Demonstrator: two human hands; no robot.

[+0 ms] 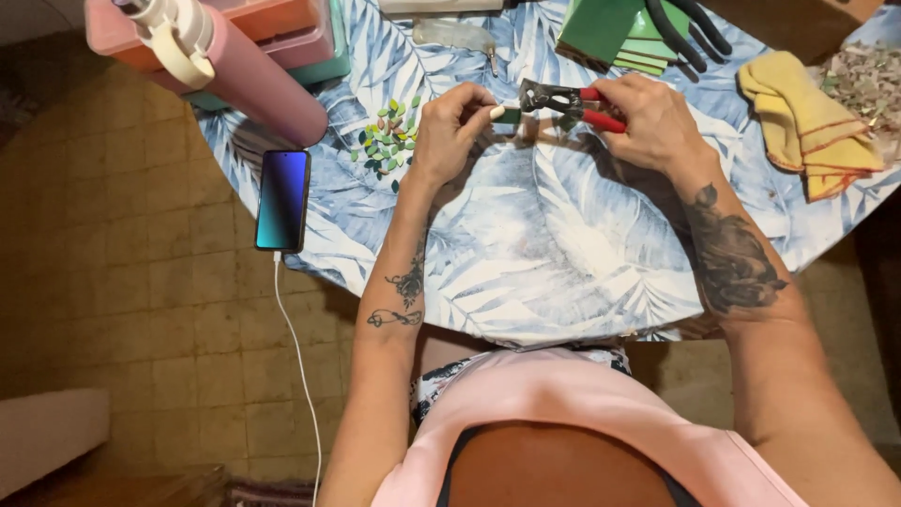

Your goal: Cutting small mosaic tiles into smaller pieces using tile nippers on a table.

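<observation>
Up near the far side of the leaf-print table (526, 253), the left hand (449, 131) pinches a small green tile piece (510, 115) between thumb and fingertips. The right hand (648, 120) is wrapped around the red handles of nippers (563, 100) — their metal head meets the piece. Just left lies a heap of green chips (387, 139); a phone (282, 198) rests at the table's edge.

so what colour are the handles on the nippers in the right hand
Red handles, on the nippers gripped by the right hand; the head view shows them best.
</observation>
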